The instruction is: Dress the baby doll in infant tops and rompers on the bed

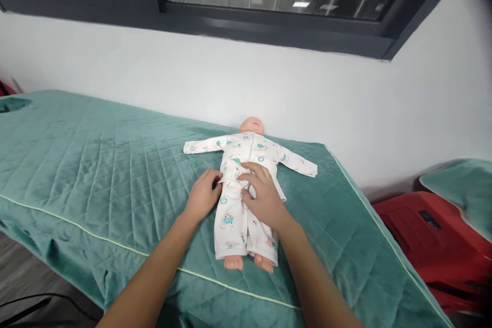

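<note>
A baby doll (252, 125) lies on its back, its head near the wall and its bare feet toward me. It wears a white printed shirt (249, 148) with both sleeves stretched out sideways, and matching trousers (230, 223). At the waist on the left, my left hand (203, 193) pinches the edge of the shirt hem between thumb and fingers. My right hand (265, 197) rests over the belly and waist with its fingers apart, touching the lower shirt. The palm hides part of the waistband and one trouser leg.
The doll lies on a green quilted bed cover (115, 174) with pale piping. A white wall (307, 92) and a dark window frame (238, 28) stand behind it. To the right is a red plastic chair (418, 236). A black cable (49, 296) shows at lower left.
</note>
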`<state>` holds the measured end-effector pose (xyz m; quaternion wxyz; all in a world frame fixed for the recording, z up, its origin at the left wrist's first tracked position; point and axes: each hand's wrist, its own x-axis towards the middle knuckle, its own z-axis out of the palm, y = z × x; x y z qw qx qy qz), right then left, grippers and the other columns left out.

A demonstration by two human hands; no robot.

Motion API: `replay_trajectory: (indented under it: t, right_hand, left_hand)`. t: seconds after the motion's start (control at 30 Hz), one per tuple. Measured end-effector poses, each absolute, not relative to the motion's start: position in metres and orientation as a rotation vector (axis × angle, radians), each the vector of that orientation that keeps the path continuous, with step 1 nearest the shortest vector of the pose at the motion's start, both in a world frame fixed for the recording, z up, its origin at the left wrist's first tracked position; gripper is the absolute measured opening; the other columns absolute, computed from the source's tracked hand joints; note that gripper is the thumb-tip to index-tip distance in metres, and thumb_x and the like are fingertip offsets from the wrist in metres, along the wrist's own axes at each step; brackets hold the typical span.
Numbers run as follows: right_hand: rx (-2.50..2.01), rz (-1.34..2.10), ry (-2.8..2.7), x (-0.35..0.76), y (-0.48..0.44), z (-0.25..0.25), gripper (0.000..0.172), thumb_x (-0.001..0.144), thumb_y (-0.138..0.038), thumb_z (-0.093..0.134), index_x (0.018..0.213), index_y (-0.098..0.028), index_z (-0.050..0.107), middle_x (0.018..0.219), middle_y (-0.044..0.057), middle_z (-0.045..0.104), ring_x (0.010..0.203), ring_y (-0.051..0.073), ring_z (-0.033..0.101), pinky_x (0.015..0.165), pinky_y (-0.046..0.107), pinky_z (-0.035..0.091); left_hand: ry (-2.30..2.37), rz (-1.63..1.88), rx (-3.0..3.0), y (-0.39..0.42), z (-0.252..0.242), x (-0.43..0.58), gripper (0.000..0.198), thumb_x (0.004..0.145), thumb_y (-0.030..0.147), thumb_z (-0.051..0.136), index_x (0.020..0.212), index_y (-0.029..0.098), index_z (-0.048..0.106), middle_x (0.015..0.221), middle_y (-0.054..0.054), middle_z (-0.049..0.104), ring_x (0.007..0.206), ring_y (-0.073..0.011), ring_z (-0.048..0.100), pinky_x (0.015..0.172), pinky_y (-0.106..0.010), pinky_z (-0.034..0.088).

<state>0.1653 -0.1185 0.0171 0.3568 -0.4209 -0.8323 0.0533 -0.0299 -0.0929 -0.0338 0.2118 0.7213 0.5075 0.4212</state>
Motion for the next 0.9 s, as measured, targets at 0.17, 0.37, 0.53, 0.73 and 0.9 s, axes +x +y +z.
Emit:
replay_trajectory:
  t: [0.17,0.37,0.53,0.73,0.9]
  right_hand:
    - [-1.135,0.109,-2.055,0.164,-0.12,0.015,0.022,0.08,-0.006,0.052,0.091,-0.023,0.06,0.126,0.007,0.057,0.121,0.027,0.046,0.102,0.047,0.04]
    - [-1.105,0.158,-1.984,0.171,-0.121,0.01,0.02,0.078,-0.005,0.051,0.082,-0.023,0.06,0.098,0.005,0.061,0.101,0.024,0.052,0.091,0.044,0.042]
    - [-1.042,0.398,-1.999,0.174,-0.138,0.014,0.025,0.083,-0.007,0.047,0.091,-0.024,0.064,0.099,0.005,0.063,0.098,0.022,0.058,0.088,0.042,0.046]
    - [-1.075,0.661,-1.716,0.199,-0.138,0.025,0.014,0.087,-0.02,0.05,0.087,-0.023,0.064,0.1,0.004,0.066,0.099,0.02,0.062,0.092,0.037,0.047]
    - [-1.552,0.257,-1.487,0.256,-0.074,0.009,0.034,0.082,-0.026,0.048,0.114,-0.019,0.058,0.123,0.012,0.061,0.115,0.025,0.055,0.099,0.041,0.044]
  left_hand:
    - [1.391,1.268,2.092,-0.105,-0.033,-0.032,0.007,0.082,0.014,0.049,0.079,0.021,0.05,0.078,0.0,0.055,0.074,-0.0159,0.052,0.07,-0.028,0.041]
    - [1.291,1.162,2.093,-0.11,-0.031,-0.036,0.009,0.076,0.012,0.047,0.072,0.021,0.047,0.073,0.001,0.05,0.069,-0.0148,0.047,0.066,-0.027,0.037]
    - [1.122,1.184,1.913,-0.106,-0.029,-0.043,0.009,0.076,0.014,0.046,0.074,0.02,0.051,0.078,0.0,0.054,0.072,-0.0145,0.051,0.068,-0.026,0.041]
    - [1.69,1.295,1.934,-0.065,-0.039,-0.053,0.029,0.08,0.016,0.049,0.107,0.017,0.059,0.115,-0.011,0.061,0.113,-0.0253,0.054,0.098,-0.039,0.044]
    - [2.221,0.978,1.96,-0.008,-0.04,-0.072,0.059,0.081,0.019,0.053,0.139,0.018,0.044,0.153,-0.016,0.034,0.142,-0.0334,0.03,0.113,-0.05,0.033]
